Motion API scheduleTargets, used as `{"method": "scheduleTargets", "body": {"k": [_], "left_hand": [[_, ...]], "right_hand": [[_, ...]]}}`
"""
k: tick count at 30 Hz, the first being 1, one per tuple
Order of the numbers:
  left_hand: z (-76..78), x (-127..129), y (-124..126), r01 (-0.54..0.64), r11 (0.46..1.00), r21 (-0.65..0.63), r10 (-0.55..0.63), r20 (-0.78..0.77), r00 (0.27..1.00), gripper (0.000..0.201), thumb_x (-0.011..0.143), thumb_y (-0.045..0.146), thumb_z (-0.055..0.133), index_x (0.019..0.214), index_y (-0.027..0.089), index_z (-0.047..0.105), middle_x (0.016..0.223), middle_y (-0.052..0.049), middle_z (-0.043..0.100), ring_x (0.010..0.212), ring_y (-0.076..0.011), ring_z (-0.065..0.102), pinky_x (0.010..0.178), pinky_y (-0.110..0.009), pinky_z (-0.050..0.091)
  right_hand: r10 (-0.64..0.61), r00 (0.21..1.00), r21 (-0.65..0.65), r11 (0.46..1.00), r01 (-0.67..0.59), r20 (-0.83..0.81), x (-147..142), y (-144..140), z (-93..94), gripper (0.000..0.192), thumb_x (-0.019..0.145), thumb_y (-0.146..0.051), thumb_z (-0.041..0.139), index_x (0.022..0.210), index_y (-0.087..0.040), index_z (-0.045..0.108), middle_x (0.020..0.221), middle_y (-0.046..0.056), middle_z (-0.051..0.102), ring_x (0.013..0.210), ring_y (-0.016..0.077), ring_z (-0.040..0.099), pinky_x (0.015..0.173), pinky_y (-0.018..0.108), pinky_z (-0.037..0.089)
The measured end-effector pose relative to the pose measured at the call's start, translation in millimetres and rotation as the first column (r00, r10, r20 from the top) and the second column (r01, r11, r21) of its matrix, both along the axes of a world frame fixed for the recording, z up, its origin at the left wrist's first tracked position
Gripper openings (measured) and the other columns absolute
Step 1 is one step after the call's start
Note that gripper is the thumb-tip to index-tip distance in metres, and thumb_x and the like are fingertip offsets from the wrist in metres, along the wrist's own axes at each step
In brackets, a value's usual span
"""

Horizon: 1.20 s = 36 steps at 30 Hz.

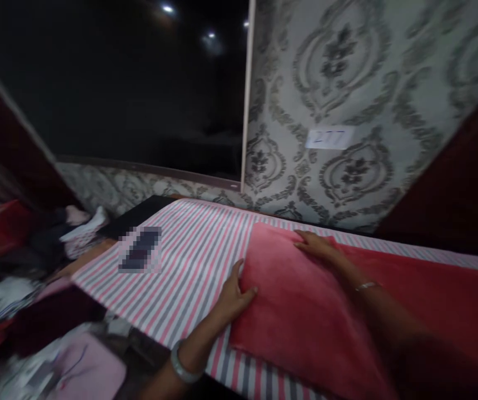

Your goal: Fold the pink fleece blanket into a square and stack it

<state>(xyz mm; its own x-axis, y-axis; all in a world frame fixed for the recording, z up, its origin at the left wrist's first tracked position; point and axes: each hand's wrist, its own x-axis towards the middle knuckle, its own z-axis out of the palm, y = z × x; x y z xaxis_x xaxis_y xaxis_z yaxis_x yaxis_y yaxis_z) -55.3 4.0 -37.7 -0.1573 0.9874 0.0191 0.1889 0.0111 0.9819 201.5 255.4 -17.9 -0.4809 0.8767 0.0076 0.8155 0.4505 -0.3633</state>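
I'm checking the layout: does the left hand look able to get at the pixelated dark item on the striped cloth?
Probably yes: only bare striped cloth seems to lie between the left hand and the pixelated dark item.

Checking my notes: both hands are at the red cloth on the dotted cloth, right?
Only the pattern is wrong: in the head view, the left hand and right hand are at the red cloth, which lies on a striped cloth.

head view | forward, down | red cloth (289, 305) near, patterned wall (347, 72) beyond
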Motion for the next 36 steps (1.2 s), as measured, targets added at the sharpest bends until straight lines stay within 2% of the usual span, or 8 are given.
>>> {"method": "scheduleTargets", "body": {"k": [6,11,17,22,25,29,32,36], "left_hand": [[2.4,4.6,-35.1,0.078,0.995,0.067,-0.072,-0.095,0.993,0.101,0.074,0.039,0.071,0.161,0.021,0.023,0.161,-0.013,0.039,0.147,-0.0340,0.038,0.123,-0.051,0.030],[4.8,5.0,-35.1,0.160,0.980,0.114,-0.145,-0.132,0.981,0.076,0.076,0.017,0.056,0.150,0.029,0.048,0.154,-0.006,0.049,0.143,-0.0247,0.045,0.122,-0.039,0.033],[50.1,-17.8,-26.8,0.237,0.933,0.272,-0.209,-0.128,0.970,0.061,0.073,0.008,0.048,0.131,0.021,0.066,0.138,-0.006,0.065,0.127,-0.0232,0.060,0.112,-0.041,0.045],[105.0,-98.6,-29.7,0.206,0.924,0.323,-0.152,-0.183,0.971,0.051,0.079,0.012,0.055,0.128,0.020,0.066,0.138,-0.007,0.065,0.130,-0.0243,0.058,0.115,-0.045,0.041],[106.6,-154.9,-27.1,0.126,0.968,0.217,-0.071,-0.248,0.966,0.048,0.079,0.015,0.059,0.126,0.018,0.067,0.137,-0.008,0.066,0.129,-0.0249,0.057,0.114,-0.045,0.040],[71.6,-194.8,-23.1,0.011,0.999,-0.034,-0.025,-0.436,0.900,0.043,0.077,0.014,0.057,0.118,0.011,0.070,0.120,-0.014,0.073,0.105,-0.0255,0.067,0.094,-0.041,0.053],[53.0,-199.7,-24.3,-0.035,0.997,-0.068,-0.014,-0.615,0.789,0.044,0.083,0.016,0.050,0.124,0.011,0.067,0.099,-0.009,0.075,0.081,-0.0213,0.067,0.076,-0.035,0.055],[57.8,-182.2,-23.9,-0.152,0.982,0.114,0.180,-0.817,0.547,0.040,0.089,0.019,0.048,0.123,0.010,0.066,0.108,-0.013,0.070,0.090,-0.0255,0.068,0.086,-0.043,0.055]], "right_hand": [[0.059,0.995,-0.105,0.993,-0.050,0.081,3.9,36.8,-15.7,0.036,0.076,-0.038,0.067,0.104,-0.016,0.075,0.113,0.021,0.074,0.104,0.0373,0.070,0.091,0.044,0.053],[-0.087,0.988,0.052,0.994,0.094,-0.124,4.3,13.9,-15.6,0.027,0.075,-0.038,0.063,0.094,-0.021,0.072,0.102,0.020,0.074,0.100,0.0385,0.070,0.085,0.045,0.053],[-0.188,0.949,0.218,0.945,0.245,-0.254,3.8,-5.1,60.4,0.023,0.073,-0.050,0.063,0.078,-0.027,0.066,0.075,0.018,0.071,0.078,0.0419,0.068,0.069,0.051,0.052],[-0.099,0.950,0.223,0.960,0.169,-0.295,-61.3,-3.5,119.0,0.028,0.081,-0.048,0.060,0.088,-0.023,0.070,0.082,0.016,0.073,0.081,0.0347,0.068,0.070,0.042,0.052],[-0.100,0.974,0.226,0.963,0.146,-0.203,-124.9,-5.8,107.0,0.031,0.088,-0.041,0.056,0.102,-0.019,0.072,0.102,0.015,0.074,0.094,0.0316,0.068,0.079,0.039,0.053],[-0.068,0.998,0.108,0.992,0.068,-0.003,-181.3,-18.4,52.5,0.045,0.084,-0.027,0.066,0.127,-0.014,0.066,0.122,0.018,0.070,0.112,0.0343,0.065,0.095,0.047,0.049],[-0.042,0.998,0.082,0.996,0.038,0.046,-178.2,-21.0,22.8,0.053,0.086,-0.029,0.068,0.138,-0.022,0.060,0.141,0.015,0.061,0.132,0.0343,0.053,0.110,0.055,0.038],[-0.128,0.990,0.062,0.989,0.131,-0.056,-130.7,-8.6,25.1,0.053,0.091,-0.029,0.062,0.144,-0.024,0.056,0.151,0.011,0.053,0.143,0.0314,0.042,0.116,0.048,0.033]]}}
